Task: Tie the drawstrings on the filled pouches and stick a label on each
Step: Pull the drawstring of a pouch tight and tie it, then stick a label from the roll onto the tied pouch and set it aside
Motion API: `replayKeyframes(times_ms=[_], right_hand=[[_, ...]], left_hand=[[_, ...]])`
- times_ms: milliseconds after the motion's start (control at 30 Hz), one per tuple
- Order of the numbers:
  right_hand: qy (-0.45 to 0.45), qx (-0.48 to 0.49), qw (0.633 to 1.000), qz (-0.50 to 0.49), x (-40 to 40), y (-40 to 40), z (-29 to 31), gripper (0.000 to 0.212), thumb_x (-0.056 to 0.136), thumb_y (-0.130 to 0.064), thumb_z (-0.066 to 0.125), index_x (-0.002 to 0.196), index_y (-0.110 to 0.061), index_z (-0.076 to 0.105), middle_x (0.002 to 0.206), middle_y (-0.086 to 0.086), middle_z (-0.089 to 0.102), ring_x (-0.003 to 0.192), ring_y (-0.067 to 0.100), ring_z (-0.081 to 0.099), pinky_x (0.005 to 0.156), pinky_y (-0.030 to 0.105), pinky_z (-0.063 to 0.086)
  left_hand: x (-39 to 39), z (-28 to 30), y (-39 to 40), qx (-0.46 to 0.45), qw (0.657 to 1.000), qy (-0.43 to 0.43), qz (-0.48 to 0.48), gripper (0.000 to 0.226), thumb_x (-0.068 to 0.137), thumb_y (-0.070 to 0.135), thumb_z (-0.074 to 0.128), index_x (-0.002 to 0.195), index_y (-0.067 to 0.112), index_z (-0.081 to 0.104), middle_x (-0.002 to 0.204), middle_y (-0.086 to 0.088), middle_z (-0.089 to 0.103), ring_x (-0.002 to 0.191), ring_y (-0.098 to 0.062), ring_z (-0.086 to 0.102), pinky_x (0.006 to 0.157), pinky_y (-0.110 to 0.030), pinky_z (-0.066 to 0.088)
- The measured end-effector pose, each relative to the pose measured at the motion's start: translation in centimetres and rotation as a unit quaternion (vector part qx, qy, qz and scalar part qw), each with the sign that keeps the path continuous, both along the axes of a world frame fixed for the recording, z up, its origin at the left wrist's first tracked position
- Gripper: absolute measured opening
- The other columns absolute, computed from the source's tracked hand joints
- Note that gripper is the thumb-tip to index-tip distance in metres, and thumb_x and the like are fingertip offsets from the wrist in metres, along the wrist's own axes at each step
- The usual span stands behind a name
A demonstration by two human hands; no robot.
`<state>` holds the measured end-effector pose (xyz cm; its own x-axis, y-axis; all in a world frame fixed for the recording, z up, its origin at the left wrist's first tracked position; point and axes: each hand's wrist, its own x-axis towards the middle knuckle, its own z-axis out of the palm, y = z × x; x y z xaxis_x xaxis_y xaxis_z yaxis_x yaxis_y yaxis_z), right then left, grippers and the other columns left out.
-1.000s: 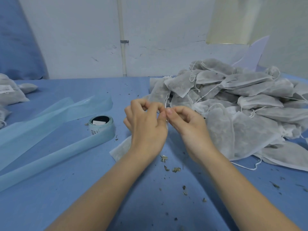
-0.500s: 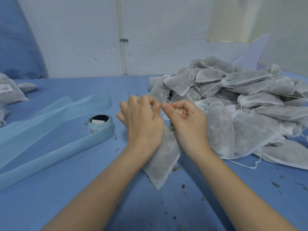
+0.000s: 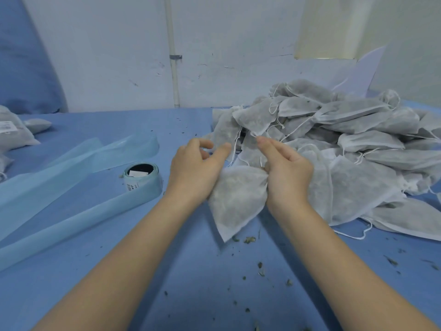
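1. Blue table cover (image 3: 71, 271), crumbs of dried filling scattered near the front edge.
2. Heap of filled white pouches (image 3: 358, 149) at right, loose drawstrings showing.
3. Pale blue label strip (image 3: 59, 211) runs left, ending in a roll (image 3: 142, 176).
4. One pouch (image 3: 236, 201) lies between both hands, corner pointing toward the camera.
5. Right hand (image 3: 287, 170) grips the pouch's gathered neck, index and middle fingers straight.
6. Left hand (image 3: 195, 168) beside the pouch, fingers loosely curled; whether it pinches a string, cannot tell.
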<state>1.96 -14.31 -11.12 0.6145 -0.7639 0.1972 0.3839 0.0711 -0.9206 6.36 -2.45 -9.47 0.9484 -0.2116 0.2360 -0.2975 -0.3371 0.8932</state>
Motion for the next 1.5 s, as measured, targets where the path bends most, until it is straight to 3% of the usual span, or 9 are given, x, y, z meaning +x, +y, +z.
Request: replayKeyframes(times_ms=[100, 233, 500, 633, 900, 1067, 1267, 1400, 1500], right_hand=[[0.005, 0.053, 0.996, -0.065, 0.6, -0.4, -0.3, 0.017, 0.078, -0.019, 0.078, 0.065, -0.028, 0.072, 0.067, -0.013, 0.071, 0.070, 0.004, 0.067, 0.076, 0.029, 0.054], [0.016, 0.075, 0.992, -0.102, 0.8, -0.5, -0.4, 0.015, 0.079, -0.024, 0.077, 0.067, -0.030, 0.071, 0.072, -0.015, 0.072, 0.076, 0.003, 0.067, 0.079, 0.024, 0.051], [0.029, -0.061, 0.984, 0.167, -0.5, -0.7, -0.4, 0.007, 0.079, -0.016, 0.074, 0.074, -0.019, 0.077, 0.073, -0.007, 0.067, 0.066, 0.006, 0.060, 0.057, 0.014, 0.045], [0.070, -0.164, 0.970, 0.165, -0.7, -1.0, -0.4, 0.012, 0.074, -0.017, 0.078, 0.071, -0.029, 0.078, 0.098, -0.001, 0.068, 0.089, 0.006, 0.064, 0.085, 0.023, 0.050], [0.077, -0.331, 0.932, 0.125, -0.7, -0.7, -0.3, 0.013, 0.078, -0.024, 0.077, 0.079, -0.037, 0.072, 0.091, -0.013, 0.053, 0.069, -0.005, 0.045, 0.071, 0.011, 0.035], [0.094, -0.411, 0.896, 0.142, -0.3, 0.4, 0.7, 0.016, 0.086, -0.024, 0.070, 0.099, -0.034, 0.070, 0.111, -0.015, 0.054, 0.117, 0.002, 0.041, 0.094, 0.000, 0.024], [0.115, -0.241, 0.942, 0.201, 2.8, 3.0, 0.4, 0.036, 0.093, -0.014, 0.058, 0.128, -0.023, 0.053, 0.131, -0.006, 0.056, 0.118, 0.007, 0.054, 0.105, 0.028, 0.042], [0.233, -0.327, 0.877, 0.264, 5.5, 5.6, -1.4, 0.054, 0.089, -0.009, 0.059, 0.140, -0.015, 0.044, 0.134, -0.003, 0.054, 0.117, 0.012, 0.056, 0.100, 0.027, 0.043], [0.244, -0.375, 0.838, 0.313, 6.7, 7.4, -2.1, 0.071, 0.082, -0.014, 0.071, 0.145, -0.017, 0.039, 0.137, -0.006, 0.050, 0.118, 0.006, 0.052, 0.102, 0.026, 0.042]], left_hand=[[0.0, 0.0, 0.7, -0.039, 0.976, 0.179, -0.120, 0.046, 0.068, 0.055, 0.070, 0.087, 0.013, 0.069, 0.077, 0.003, 0.069, 0.069, -0.016, 0.065, 0.060, -0.024, 0.047], [-0.1, -0.7, 0.4, -0.119, 0.923, 0.293, -0.221, 0.032, 0.071, 0.022, 0.077, 0.096, 0.002, 0.070, 0.086, -0.015, 0.073, 0.073, -0.029, 0.071, 0.060, -0.034, 0.057], [0.0, -1.7, -0.1, -0.233, 0.921, 0.279, -0.141, 0.025, 0.085, 0.023, 0.067, 0.097, 0.001, 0.067, 0.082, -0.013, 0.074, 0.074, -0.028, 0.072, 0.053, -0.029, 0.056], [-0.1, -1.4, 0.0, -0.271, 0.905, 0.282, -0.166, 0.044, 0.080, 0.046, 0.065, 0.101, 0.008, 0.068, 0.090, -0.014, 0.073, 0.081, -0.031, 0.071, 0.057, -0.034, 0.057], [0.3, -1.1, 0.3, -0.248, 0.936, 0.205, -0.145, 0.017, 0.086, 0.017, 0.065, 0.092, 0.002, 0.070, 0.083, -0.011, 0.073, 0.075, -0.024, 0.071, 0.057, -0.031, 0.057], [1.2, 0.3, 1.5, -0.253, 0.948, 0.171, -0.088, 0.014, 0.087, 0.011, 0.063, 0.090, -0.002, 0.068, 0.085, -0.018, 0.071, 0.073, -0.032, 0.070, 0.056, -0.036, 0.059], [4.2, 2.3, 5.0, -0.259, 0.954, 0.147, 0.037, 0.028, 0.085, 0.011, 0.064, 0.105, -0.008, 0.061, 0.103, -0.023, 0.065, 0.075, -0.039, 0.069, 0.050, -0.036, 0.058], [6.3, 2.6, 8.2, -0.213, 0.962, 0.098, 0.142, 0.030, 0.081, 0.021, 0.066, 0.103, 0.001, 0.063, 0.101, -0.017, 0.066, 0.071, -0.032, 0.069, 0.063, -0.043, 0.059], [7.3, 2.3, 10.0, -0.141, 0.962, 0.071, 0.221, 0.027, 0.078, 0.030, 0.065, 0.094, 0.008, 0.063, 0.104, -0.012, 0.066, 0.097, -0.031, 0.062, 0.084, -0.046, 0.053]])
